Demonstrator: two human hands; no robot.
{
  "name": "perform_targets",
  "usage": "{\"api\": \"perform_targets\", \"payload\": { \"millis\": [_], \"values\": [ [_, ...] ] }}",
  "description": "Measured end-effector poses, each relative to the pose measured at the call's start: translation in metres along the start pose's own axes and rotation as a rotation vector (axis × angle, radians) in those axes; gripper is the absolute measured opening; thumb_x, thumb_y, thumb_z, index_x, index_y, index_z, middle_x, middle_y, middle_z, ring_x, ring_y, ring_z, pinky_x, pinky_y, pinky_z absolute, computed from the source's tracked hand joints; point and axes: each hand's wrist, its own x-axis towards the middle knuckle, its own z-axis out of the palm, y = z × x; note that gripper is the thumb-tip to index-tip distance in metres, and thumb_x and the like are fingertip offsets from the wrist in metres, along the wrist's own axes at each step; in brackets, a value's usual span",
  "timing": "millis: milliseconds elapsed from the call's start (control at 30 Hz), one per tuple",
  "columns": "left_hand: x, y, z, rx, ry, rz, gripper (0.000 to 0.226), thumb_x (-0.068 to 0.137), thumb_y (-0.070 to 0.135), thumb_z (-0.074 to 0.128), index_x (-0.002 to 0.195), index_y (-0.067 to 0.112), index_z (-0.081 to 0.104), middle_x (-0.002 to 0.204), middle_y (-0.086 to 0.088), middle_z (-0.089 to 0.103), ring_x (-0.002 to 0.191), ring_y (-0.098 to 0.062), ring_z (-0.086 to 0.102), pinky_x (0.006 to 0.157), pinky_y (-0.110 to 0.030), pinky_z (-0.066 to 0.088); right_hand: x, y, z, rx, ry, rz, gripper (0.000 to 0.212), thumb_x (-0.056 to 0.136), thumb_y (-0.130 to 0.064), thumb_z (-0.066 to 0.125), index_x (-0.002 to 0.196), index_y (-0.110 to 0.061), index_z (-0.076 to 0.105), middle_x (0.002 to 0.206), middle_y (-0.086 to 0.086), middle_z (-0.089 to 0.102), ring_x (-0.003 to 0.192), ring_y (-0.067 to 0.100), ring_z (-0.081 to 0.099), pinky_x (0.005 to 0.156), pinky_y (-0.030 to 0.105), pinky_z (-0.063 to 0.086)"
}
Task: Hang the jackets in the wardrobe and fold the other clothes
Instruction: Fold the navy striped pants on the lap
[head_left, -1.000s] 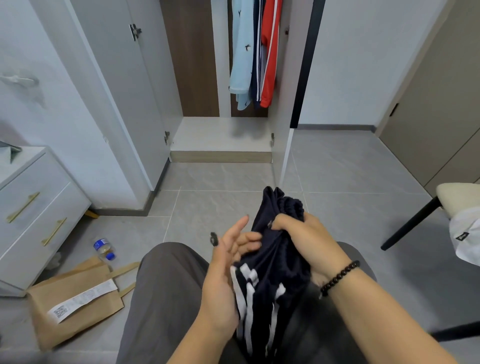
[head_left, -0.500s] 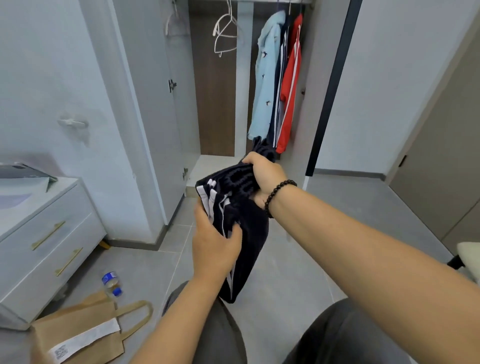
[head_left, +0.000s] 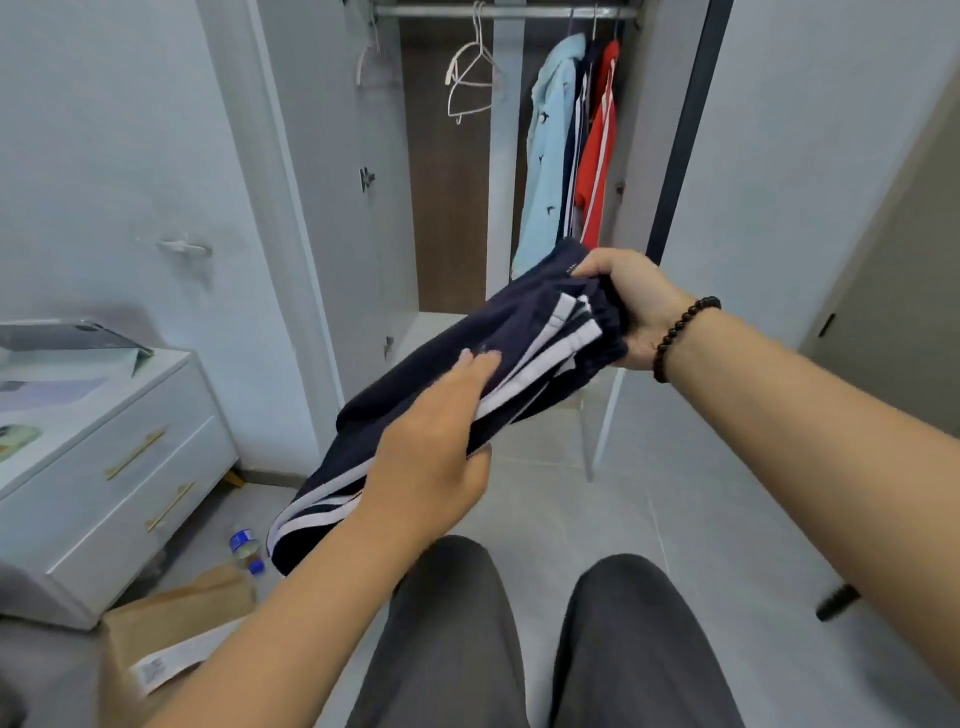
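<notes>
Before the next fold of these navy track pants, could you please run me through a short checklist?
1. Right hand grips the waistband end of the navy track pants: ok.
2. Left hand holds the pants mid-length, thumb underneath: ok.
3. Pants held clear of the floor: ok.
4. Legs aligned, white stripes stacked evenly: not ok near the lower end, where the cloth bunches.
5. A flat surface within reach to lay the fold on: cannot tell; only the lap shows below.
6. Jackets already on the wardrobe rail: ok.
</notes>
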Motion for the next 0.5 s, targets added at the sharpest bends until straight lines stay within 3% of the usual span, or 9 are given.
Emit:
{"api": "perform_targets", "payload": {
  "millis": [100, 233, 300, 400, 500],
  "values": [
    [-0.043, 0.042, 0.034, -0.111, -0.347, 0.039, 0.08, 0.085, 0.006, 0.061, 0.153, 0.023, 0.023, 0.155, 0.003, 0.034, 0.139, -0.012, 0.031, 0.113, -0.017, 0.017, -0.026, 0.043, -0.062, -0.087, 0.096, 0.139, 0.01, 0.077, -0.014, 0.052, 0.076, -0.007, 0.059, 0.073, 0.011, 0.062, 0.064, 0.027, 0.061, 0.069, 0.035, 0.053],
    [-0.086, 0.083, 0.087, -0.16, -0.76, 0.112, 0.076, 0.091, 0.013, 0.05, 0.155, 0.025, 0.011, 0.16, 0.006, 0.021, 0.144, -0.012, 0.022, 0.113, -0.022, 0.024, -0.063, 0.106, -0.139, -0.18, 0.231, 0.301, 0.013, 0.073, -0.01, 0.051, 0.064, -0.009, 0.06, 0.059, 0.011, 0.057, 0.052, 0.026, 0.057, 0.053, 0.03, 0.049],
    [-0.097, 0.091, 0.102, -0.187, -0.908, 0.145, 0.071, 0.093, 0.025, 0.052, 0.154, 0.026, 0.017, 0.159, 0.008, 0.025, 0.145, -0.011, 0.023, 0.114, -0.026, 0.026, -0.077, 0.134, -0.169, -0.199, 0.316, 0.335, 0.01, 0.072, -0.008, 0.049, 0.065, -0.011, 0.056, 0.055, 0.009, 0.056, 0.047, 0.025, 0.056, 0.049, 0.028, 0.047],
    [-0.101, 0.079, 0.112, -0.238, -0.996, 0.018, 0.064, 0.09, 0.055, 0.051, 0.148, 0.035, 0.032, 0.147, 0.015, 0.045, 0.133, -0.01, 0.042, 0.108, -0.031, 0.038, -0.091, 0.166, -0.199, -0.213, 0.427, 0.417, 0.005, 0.068, -0.01, 0.048, 0.066, -0.015, 0.05, 0.058, 0.007, 0.049, 0.05, 0.026, 0.049, 0.05, 0.026, 0.043],
    [-0.092, 0.045, 0.113, -0.226, -0.9, -0.146, 0.054, 0.094, 0.056, 0.042, 0.145, 0.035, 0.04, 0.141, 0.013, 0.053, 0.125, -0.007, 0.05, 0.107, -0.03, 0.04, -0.091, 0.179, -0.217, -0.286, 0.496, 0.486, 0.009, 0.065, -0.012, 0.049, 0.06, -0.017, 0.044, 0.054, 0.005, 0.043, 0.048, 0.024, 0.042, 0.049, 0.025, 0.035]
  ]
}}
